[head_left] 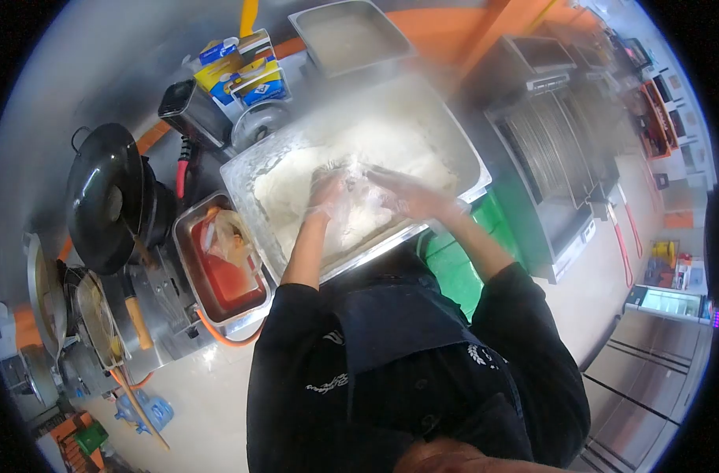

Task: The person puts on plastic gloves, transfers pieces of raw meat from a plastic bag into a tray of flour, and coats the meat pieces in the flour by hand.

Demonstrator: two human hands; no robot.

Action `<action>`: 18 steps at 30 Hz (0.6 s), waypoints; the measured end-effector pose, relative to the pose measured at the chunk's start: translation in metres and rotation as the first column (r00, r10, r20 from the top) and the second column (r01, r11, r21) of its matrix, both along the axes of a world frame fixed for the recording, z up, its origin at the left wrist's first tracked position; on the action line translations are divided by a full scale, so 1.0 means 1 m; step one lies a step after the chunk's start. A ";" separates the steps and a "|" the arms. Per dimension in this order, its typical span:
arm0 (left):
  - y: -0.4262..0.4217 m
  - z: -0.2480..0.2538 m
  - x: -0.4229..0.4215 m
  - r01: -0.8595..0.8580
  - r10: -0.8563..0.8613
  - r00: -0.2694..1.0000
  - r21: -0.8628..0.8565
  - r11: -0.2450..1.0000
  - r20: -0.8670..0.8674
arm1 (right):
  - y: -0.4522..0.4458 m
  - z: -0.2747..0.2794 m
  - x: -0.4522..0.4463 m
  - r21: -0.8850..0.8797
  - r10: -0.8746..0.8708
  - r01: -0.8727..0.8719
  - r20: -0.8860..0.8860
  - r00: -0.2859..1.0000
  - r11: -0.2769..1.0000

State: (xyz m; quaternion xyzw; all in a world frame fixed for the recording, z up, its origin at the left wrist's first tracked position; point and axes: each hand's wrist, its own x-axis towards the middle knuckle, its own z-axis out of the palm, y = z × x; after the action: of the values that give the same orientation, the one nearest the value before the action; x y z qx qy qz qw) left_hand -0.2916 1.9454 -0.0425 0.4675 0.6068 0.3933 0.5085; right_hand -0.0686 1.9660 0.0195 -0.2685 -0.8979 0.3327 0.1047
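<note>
Both of my hands are in a large metal tray [245, 206] of white flour [403, 126]. My left hand [328, 193], in a clear plastic glove, is in the flour near the tray's middle. Close beside it on the right, my right hand [395, 193] also wears a clear glove. Flour dust and motion blur hide the fingers of both hands, and whatever may be between them. Left of the tray, a smaller metal pan [187, 229] holds red liquid and a clear plastic bag [230, 239].
A black wok [103, 197] and strainers stand at the left. Behind the flour tray are yellow and blue boxes [245, 75] and another metal tray [347, 39]. Fryer baskets [544, 142] are at the right, near a green surface [458, 264].
</note>
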 end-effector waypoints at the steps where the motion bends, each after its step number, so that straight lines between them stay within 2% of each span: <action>1: -0.001 -0.006 0.004 0.002 0.040 0.982 0.220 0.976 -0.186 | 0.005 -0.008 0.001 0.038 -0.015 0.015 -0.001 1.000 0.999; 3: -0.002 -0.007 0.013 -0.100 0.094 0.995 0.187 0.977 0.039 | 0.018 -0.019 0.003 0.117 -0.049 0.049 -0.003 0.999 0.992; 4: -0.010 0.023 0.022 -0.134 0.164 0.895 -0.101 0.986 0.415 | 0.019 -0.015 0.001 0.137 -0.123 0.114 0.059 0.991 0.984; 6: -0.015 0.032 0.026 0.005 0.224 0.706 -0.321 0.947 0.672 | 0.020 -0.005 -0.006 0.188 -0.267 0.234 0.176 0.948 0.954; 8: -0.015 0.008 0.026 0.122 0.043 0.790 -0.226 0.967 0.612 | 0.018 0.002 -0.013 0.199 -0.296 0.251 0.246 0.923 0.947; 11: -0.002 0.005 0.024 0.054 0.141 0.842 -0.342 0.938 0.521 | 0.017 0.000 -0.013 0.198 -0.320 0.271 0.292 0.901 0.942; 14: -0.002 -0.004 0.010 -0.028 0.161 0.922 -0.354 0.935 0.351 | 0.023 -0.015 -0.007 0.163 -0.300 0.261 0.301 0.905 0.952; 15: -0.003 -0.002 0.012 -0.058 0.252 0.806 -0.351 0.934 0.536 | 0.027 -0.022 -0.002 0.147 -0.290 0.256 0.304 0.908 0.955; 17: -0.007 0.000 0.017 -0.115 0.378 0.445 -0.367 0.923 0.812 | 0.045 -0.041 0.006 -0.131 -0.143 0.171 0.201 0.969 0.977; 18: -0.009 -0.007 0.017 -0.128 0.354 0.492 -0.336 0.933 0.795 | 0.051 -0.046 0.008 -0.264 -0.077 0.110 0.134 0.988 0.958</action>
State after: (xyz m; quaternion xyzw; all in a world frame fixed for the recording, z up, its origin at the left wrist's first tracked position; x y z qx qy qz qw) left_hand -0.2750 1.9361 -0.0493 0.0647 0.3849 0.5637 0.7280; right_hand -0.0607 2.0169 -0.0268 -0.3425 -0.8350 0.4298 0.0273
